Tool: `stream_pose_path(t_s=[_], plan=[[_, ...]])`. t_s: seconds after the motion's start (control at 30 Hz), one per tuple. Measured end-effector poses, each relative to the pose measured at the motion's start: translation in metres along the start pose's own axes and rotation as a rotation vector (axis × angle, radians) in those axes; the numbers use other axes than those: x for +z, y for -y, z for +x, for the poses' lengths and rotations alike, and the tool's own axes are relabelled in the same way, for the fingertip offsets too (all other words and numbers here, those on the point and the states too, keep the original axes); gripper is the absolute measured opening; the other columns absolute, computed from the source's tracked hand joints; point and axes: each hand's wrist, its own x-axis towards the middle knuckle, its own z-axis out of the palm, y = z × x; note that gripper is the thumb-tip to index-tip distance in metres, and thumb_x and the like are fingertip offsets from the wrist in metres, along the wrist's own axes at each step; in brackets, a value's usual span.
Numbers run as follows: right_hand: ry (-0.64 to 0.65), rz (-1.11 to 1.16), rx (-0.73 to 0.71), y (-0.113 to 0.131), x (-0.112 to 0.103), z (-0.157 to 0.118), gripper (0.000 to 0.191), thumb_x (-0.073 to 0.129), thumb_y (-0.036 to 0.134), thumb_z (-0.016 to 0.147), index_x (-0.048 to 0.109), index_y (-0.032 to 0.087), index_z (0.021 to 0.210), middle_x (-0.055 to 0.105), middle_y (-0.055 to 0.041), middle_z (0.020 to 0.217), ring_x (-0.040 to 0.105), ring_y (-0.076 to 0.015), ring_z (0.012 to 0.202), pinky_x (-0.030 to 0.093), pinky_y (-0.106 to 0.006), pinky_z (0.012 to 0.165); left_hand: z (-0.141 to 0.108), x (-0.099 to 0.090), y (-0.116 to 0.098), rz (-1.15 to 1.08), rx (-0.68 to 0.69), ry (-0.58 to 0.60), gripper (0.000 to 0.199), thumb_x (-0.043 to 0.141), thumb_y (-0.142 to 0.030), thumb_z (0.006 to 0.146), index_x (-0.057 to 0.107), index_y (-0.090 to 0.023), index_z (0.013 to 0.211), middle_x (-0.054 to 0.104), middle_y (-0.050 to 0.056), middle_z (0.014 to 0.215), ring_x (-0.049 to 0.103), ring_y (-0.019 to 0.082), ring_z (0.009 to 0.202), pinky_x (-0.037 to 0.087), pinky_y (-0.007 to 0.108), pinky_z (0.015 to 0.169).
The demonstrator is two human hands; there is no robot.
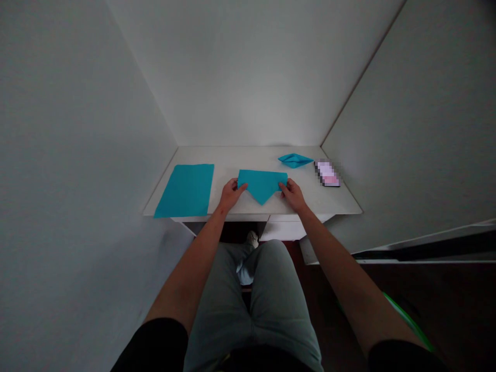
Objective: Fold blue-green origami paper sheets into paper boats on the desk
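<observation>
We identify the main risk at the folded teal sheet, which lies at the middle of the white desk, near its front edge. Its top edge is straight, and its lower side comes to a downward point. The left hand and right hand are both narrow, with their fingers at the sheet's two side ends, but we cannot tell whether they pinch it or only press it. The central point is unsupported by either hand, so uneven pressure or a drag from one side could skew the sheet across the smooth desktop and distort its outline. The flat teal sheet reaches the desk's front edge at left, where a brush from the left forearm could displace it. The small folded teal piece lies near the pixelated phone at the rear right, so a wide sweep of the right hand could disturb both. Dim lighting prevents us from confirming crease quality.
</observation>
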Motion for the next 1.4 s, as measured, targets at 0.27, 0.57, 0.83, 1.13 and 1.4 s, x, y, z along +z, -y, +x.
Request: stream_pose_path(t_s=[0.27, 0.57, 0.83, 1.13, 1.4], plan=[[-0.022, -0.075, -0.011, -0.001, -0.001, -0.001, 0.044, 0.066, 0.068, 0.091, 0.055, 0.026, 0.091, 0.055, 0.006, 0.066, 0.055, -0.0154, 0.056, 0.045, -0.031, 0.059, 0.0, -0.009, -0.014, -0.042, -0.019, 0.039, 0.032, 0.046, -0.032, 0.092, 0.074, -0.018, 0.085, 0.078, 0.008, 0.078, 0.064, 0.02, 0.074, 0.051, 0.034, 0.075], [0.013, -0.032, -0.019, 0.007, -0.001, -0.004, 0.045, 0.07, 0.067, 0.089, 0.055, 0.026, 0.085, 0.055, 0.0045, 0.066, 0.052, -0.0156, 0.057, 0.046, -0.031, 0.059, -0.002, -0.006, -0.011, 0.105, -0.01, 0.035, 0.029, 0.073, -0.041, 0.089, 0.062, -0.021, 0.071, 0.063, 0.0, 0.067, 0.056, 0.016, 0.066, 0.045, 0.03, 0.067], [-0.012, -0.002, 0.029, 0.0, -0.002, -0.001, 0.039, 0.065, 0.055, 0.091, 0.073, 0.023, 0.112, 0.059, 0.0038, 0.065, 0.055, -0.0167, 0.056, 0.05, -0.032, 0.059, -0.002, -0.002, -0.01, 0.168, -0.074, -0.103, 0.017, 0.072, -0.036, 0.095, 0.064, -0.022, 0.091, 0.065, -0.001, 0.07, 0.063, 0.018, 0.067, 0.048, 0.03, 0.07], [0.123, 0.039, -0.086, -0.003, -0.001, -0.006, 0.076, 0.06, 0.03, 0.089, 0.05, 0.031, 0.164, 0.072, -0.0073, 0.13, 0.065, -0.0135, 0.068, 0.062, -0.034, 0.072, -0.002, -0.001, -0.015, 0.207, -0.043, -0.15, 0.027, 0.062, -0.027, 0.102, 0.05, -0.024, 0.077, 0.059, -0.002, 0.066, 0.06, 0.017, 0.066, 0.048, 0.03, 0.069], [0.152, -0.144, -0.146, 0.003, -0.001, -0.008, 0.046, 0.062, 0.029, 0.089, 0.078, 0.026, 0.132, 0.076, -0.009, 0.122, 0.068, -0.0151, 0.07, 0.058, -0.033, 0.071, -0.001, -0.002, -0.016, 0.224, -0.036, -0.189, 0.028, 0.06, -0.029, 0.104, 0.049, -0.025, 0.078, 0.058, -0.002, 0.066, 0.058, 0.017, 0.066, 0.045, 0.03, 0.069]])
